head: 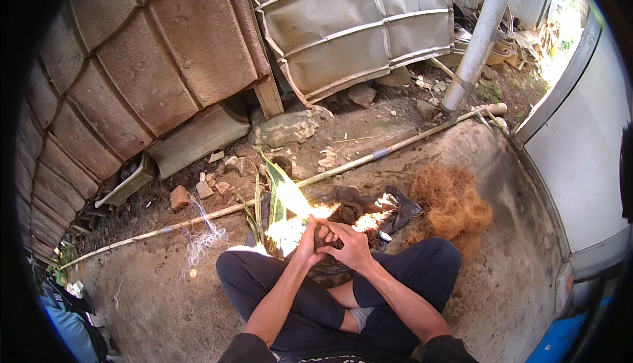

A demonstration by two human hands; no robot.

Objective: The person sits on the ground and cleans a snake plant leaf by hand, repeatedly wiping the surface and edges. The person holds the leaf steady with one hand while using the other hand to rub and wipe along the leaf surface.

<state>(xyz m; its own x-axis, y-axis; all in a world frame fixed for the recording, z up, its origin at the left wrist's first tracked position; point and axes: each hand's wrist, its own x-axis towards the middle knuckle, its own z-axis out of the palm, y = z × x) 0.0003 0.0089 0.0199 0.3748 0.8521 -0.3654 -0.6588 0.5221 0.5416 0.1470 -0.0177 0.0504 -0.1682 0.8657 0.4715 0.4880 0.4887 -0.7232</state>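
Note:
Over my crossed legs, my left hand point(310, 244) and my right hand point(350, 247) close together around a dark clump of soil point(326, 238). A snake plant leaf point(284, 185), washed out by sunlight, rises from beside the left thumb; whether it joins the clump cannot be told. More snake plant leaves point(258, 209) stand just left of the hands. Behind the hands, a black plastic sheet point(406, 208) holds dark soil point(348, 210). To its right lies a heap of brown coconut fibre point(447, 204). Tangled pale string point(205, 239) lies on the left.
A long bamboo pole point(341, 167) crosses the ground beyond the soil. Behind it are brick pieces point(179, 198), a large stone point(287, 128) and leaning roof sheets point(346, 26). A metal post point(477, 41) slants at the back right, and a white panel point(583, 165) stands at right.

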